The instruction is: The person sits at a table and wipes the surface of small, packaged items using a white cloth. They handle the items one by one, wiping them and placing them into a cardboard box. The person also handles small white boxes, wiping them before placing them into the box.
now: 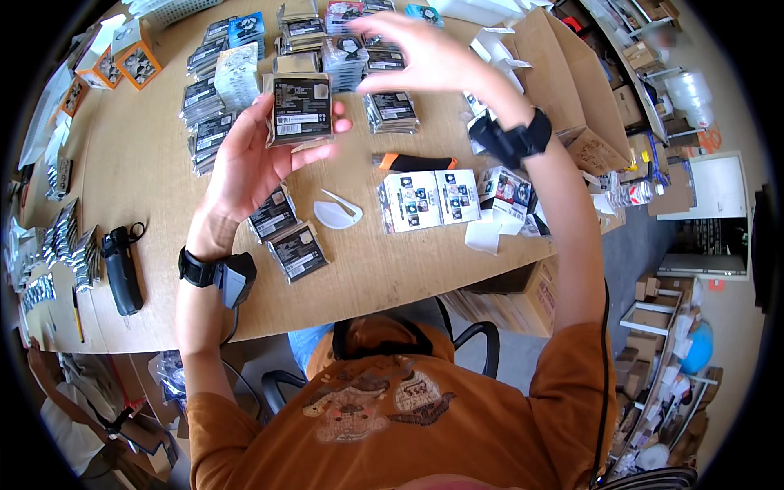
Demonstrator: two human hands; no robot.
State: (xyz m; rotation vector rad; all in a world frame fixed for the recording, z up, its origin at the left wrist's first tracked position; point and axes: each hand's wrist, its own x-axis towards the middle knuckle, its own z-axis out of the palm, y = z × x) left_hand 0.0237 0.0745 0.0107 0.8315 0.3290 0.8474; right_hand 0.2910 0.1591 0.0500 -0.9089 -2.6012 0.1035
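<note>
My left hand (251, 147) holds up a black square packet (301, 110) in clear film, its printed side with a barcode facing me; whether more packets lie under it is hard to tell. Blurred, my right hand (416, 55) hovers over the stacks with its fingers and thumb spread, and nothing shows between them. Under it are a blue-and-white stack (344, 61) and a stack of dark packets (392, 111). Below my left hand, two flat dark packets (298, 251) lie on the table. Beside them rests a white plastic opener (338, 211) with a pointed tip.
An orange-and-black utility knife (416, 162) lies above printed sheets (429, 199). An open cardboard box (563, 79) stands at the right, by torn white paper. Orange-edged boxes (138, 61) and a black bottle-shaped case (124, 269) occupy the left. A person's arm (67, 398) shows at lower left.
</note>
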